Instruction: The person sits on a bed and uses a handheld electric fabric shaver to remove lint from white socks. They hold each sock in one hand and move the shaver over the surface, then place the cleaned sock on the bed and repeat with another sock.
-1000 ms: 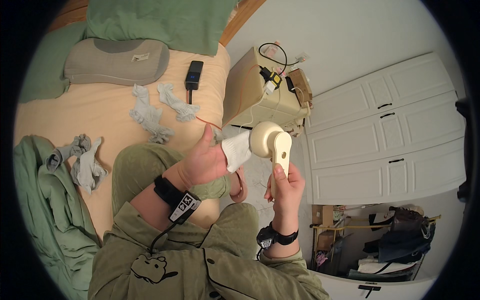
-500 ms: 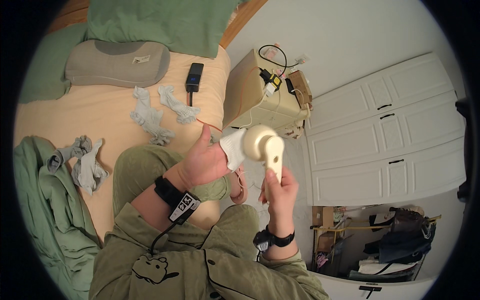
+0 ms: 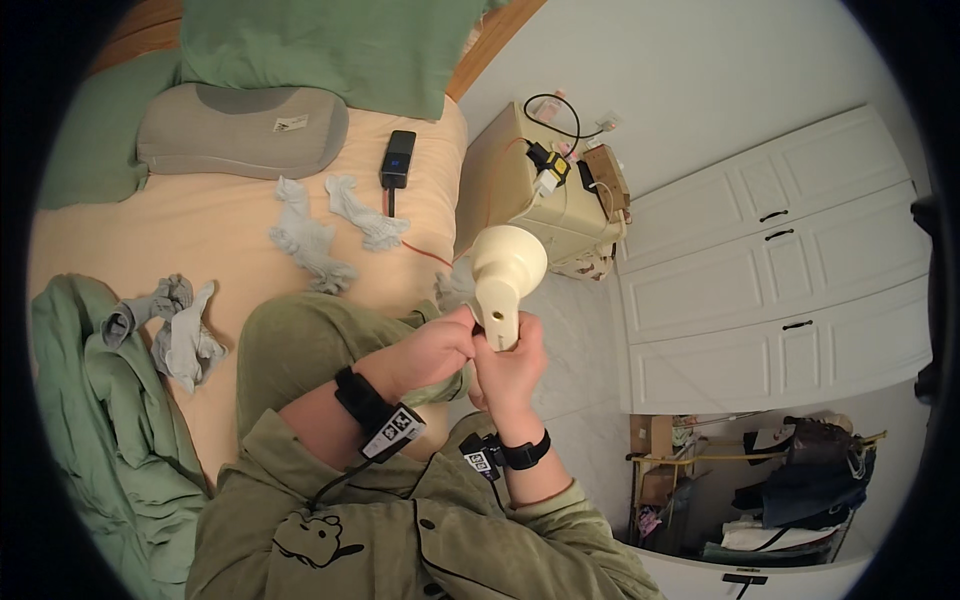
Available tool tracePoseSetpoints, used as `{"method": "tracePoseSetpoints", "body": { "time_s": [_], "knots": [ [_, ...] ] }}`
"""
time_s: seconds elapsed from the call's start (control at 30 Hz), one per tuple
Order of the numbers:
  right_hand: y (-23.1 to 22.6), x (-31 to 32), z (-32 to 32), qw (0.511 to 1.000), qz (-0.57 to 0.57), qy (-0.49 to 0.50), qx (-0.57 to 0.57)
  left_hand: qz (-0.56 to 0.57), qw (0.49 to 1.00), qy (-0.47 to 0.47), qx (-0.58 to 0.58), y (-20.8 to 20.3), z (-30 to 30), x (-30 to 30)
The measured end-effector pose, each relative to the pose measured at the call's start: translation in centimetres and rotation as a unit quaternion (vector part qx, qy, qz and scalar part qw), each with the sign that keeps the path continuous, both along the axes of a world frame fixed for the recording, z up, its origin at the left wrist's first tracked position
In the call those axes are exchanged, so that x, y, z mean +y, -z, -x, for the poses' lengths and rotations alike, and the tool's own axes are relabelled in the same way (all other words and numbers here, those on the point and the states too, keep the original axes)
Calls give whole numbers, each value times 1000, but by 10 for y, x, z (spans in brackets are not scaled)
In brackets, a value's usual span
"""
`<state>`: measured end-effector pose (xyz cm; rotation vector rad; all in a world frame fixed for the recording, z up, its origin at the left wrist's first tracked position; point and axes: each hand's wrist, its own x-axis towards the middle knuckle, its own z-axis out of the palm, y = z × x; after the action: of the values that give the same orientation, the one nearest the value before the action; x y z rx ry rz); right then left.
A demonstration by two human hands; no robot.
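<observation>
A cream fabric shaver [image 3: 508, 262] with a wide round head points away from me, its head uppermost. My right hand [image 3: 515, 365] is closed around the lower handle. Against the handle's left side, my left hand [image 3: 435, 350] is closed, its fingertips at the shaver and partly hidden. The white sock that was over its fingers cannot be made out clearly now. On the bed to the left lie pale grey socks [image 3: 300, 235], another light sock [image 3: 365, 215] and a grey bundle of socks [image 3: 185, 350].
A grey pillow [image 3: 240, 130] and a black power bank [image 3: 398, 160] with a cable lie on the bed [image 3: 100, 235]. Beyond stands a cream bedside cabinet [image 3: 490, 165] with chargers and cables. White wardrobe doors [image 3: 770, 260] and hanging clothes [image 3: 800, 490] are at the right.
My left hand, open with a white sock over its fingers before, has closed and come to the shaver's handle. The shaver has tilted and moved slightly left, away from the sock.
</observation>
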<state>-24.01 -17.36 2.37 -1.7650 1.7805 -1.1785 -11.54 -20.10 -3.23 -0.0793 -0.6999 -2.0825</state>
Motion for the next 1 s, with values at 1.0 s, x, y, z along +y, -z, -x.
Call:
{"method": "tracePoseSetpoints", "body": {
  "time_s": [1.0],
  "knots": [
    [-26, 10, -41, 941, -31, -334, -36, 366, 755, -420, -345, 51, -39, 3]
  ]
}}
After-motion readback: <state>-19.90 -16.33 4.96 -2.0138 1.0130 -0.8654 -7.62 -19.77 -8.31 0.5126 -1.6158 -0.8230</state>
